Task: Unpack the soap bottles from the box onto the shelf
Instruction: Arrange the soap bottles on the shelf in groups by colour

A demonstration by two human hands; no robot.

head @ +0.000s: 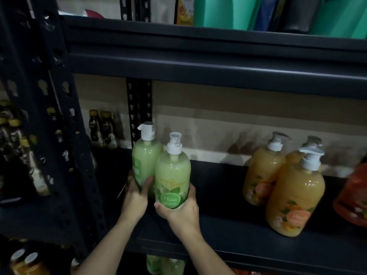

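Two bare hands reach up from the bottom of the view to a dark metal shelf. The left hand (135,197) wraps its fingers and thumb around the lower part of the rear green soap bottle (147,155). The right hand (180,211) grips the base of the front green soap bottle (172,175), thumb across a round green label that reads "Melon". Both bottles stand upright, have white pump tops, and touch side by side. They are at the left end of the shelf (228,197), near its front edge; the hands hide their bases, so it is unclear whether they rest on the shelf.

Well apart to the right on the same shelf stand three orange soap bottles (296,197) with white pumps, grouped close together. A red-orange bottle (353,195) is cut off by the right edge.

Behind the green bottles, to the left, are small dark bottles with yellow caps (101,128). A perforated upright post (65,135) frames the left side. The upper shelf carries teal packages (218,10). Below the shelf, more green bottles (164,264) show dimly.
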